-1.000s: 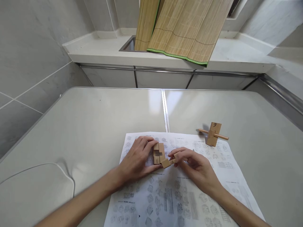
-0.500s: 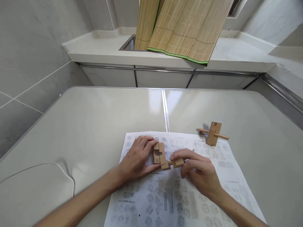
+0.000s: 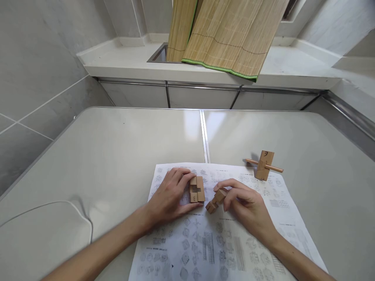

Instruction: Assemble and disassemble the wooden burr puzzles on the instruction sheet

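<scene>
Two notched wooden puzzle blocks stand side by side on the printed sheet, with a dark notch between them. Around their left side, my left hand grips them, fingers at the far end and thumb at the near end. My right hand pinches another notched wooden puzzle piece, narrow in its middle, held tilted just right of the blocks and apart from them. Part of that piece is hidden by the fingers. The sheet bears rows of small puzzle diagrams.
Farther right, a wooden piece with a dowel through it rests at the sheet's upper edge. A white cable curves over the table at left. Beyond are a counter and a hanging bamboo mat.
My right hand has drawn its puzzle piece away from the blocks and turned it, so its free end points down and left. My left hand stays on the blocks.
</scene>
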`<state>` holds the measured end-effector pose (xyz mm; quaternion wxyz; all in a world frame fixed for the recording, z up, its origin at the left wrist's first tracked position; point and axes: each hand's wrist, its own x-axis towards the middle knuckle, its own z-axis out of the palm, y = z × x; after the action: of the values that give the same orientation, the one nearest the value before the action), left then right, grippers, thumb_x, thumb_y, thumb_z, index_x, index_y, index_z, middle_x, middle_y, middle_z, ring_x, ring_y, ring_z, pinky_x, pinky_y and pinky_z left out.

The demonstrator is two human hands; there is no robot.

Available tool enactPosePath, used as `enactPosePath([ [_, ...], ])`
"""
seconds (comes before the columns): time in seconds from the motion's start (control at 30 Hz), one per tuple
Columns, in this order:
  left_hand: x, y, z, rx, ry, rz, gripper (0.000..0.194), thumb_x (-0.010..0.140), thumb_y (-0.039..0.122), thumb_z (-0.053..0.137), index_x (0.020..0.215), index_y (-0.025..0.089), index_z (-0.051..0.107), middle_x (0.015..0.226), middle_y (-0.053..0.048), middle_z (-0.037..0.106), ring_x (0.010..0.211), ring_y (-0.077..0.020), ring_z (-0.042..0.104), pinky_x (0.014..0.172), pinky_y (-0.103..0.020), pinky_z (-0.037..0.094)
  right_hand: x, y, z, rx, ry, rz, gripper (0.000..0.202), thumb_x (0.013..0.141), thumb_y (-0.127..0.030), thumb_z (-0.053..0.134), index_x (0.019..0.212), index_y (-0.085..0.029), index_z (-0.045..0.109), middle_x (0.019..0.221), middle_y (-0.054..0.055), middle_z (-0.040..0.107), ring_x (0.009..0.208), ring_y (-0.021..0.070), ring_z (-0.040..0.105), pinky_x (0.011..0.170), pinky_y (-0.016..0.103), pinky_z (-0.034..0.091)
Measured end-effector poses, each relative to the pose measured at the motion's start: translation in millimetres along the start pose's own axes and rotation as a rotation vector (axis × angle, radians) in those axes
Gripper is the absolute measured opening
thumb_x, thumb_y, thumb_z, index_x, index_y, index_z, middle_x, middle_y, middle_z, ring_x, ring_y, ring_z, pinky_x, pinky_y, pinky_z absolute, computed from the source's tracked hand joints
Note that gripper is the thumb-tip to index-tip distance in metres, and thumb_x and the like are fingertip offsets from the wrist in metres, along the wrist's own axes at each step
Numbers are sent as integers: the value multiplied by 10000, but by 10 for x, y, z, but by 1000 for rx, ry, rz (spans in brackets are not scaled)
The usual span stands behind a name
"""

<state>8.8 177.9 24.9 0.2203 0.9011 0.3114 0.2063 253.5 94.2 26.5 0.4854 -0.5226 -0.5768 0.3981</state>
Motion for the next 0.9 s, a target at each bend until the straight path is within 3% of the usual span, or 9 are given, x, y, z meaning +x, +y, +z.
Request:
enactPosePath([
  [0.13,4,5,-11,-18,9,-8,637,856,463,851,1349,234,519,1319,-136,633,1230,-345,603,1041,-524,535,14,-2,-35,105,-24,136,328,975,-240,630,657,-244,710,1076,78,728,1014,257,700,831,372,578],
  [0.3,-10,43,-58,-55,49,2,646,828,470,870,1326,237,530,1307,-141,629,1213,-347,622,1019,-517,555,23,36,-89,408,-102,269,228,970,-271,666,757,-232,738,1158,97,676,1105,291,685,886,405,594],
  [0.4,-21,99,-104,-66,105,43,684,831,480,868,1353,238,498,1294,-148,614,1208,-344,619,999,-504,569,43,55,-100,556,-141,305,156,948,-261,692,815,-231,769,1195,102,663,1103,298,688,843,391,607],
  [0.53,-31,176,-161,-89,147,159,683,867,460,848,1393,264,460,1285,-135,607,1209,-317,613,1011,-474,565,59,27,-84,568,-212,352,186,952,-329,705,827,-227,797,1237,111,663,1012,276,701,825,398,630],
  [0.7,-65,264,-171,-142,160,253,868,793,572,882,1481,324,416,1301,-123,592,1212,-334,614,1035,-491,552,12,-54,-36,458,-318,285,252,946,-505,748,991,-273,833,1348,104,625,960,250,722,924,446,640],
  [0.83,-97,342,-132,-105,138,284,844,780,572,896,1457,320,459,1315,-124,558,1248,-338,569,1082,-489,531,-18,-117,20,431,-427,182,319,879,-519,834,1145,-343,824,1382,85,593,1147,288,685,979,435,623],
  [0.9,-104,370,-109,-100,123,304,825,769,588,896,1430,307,490,1334,-129,533,1268,-337,541,1114,-489,517,-27,-135,52,374,-465,163,335,846,-525,863,1125,-342,833,1362,83,594,1194,301,655,1002,440,610],
])
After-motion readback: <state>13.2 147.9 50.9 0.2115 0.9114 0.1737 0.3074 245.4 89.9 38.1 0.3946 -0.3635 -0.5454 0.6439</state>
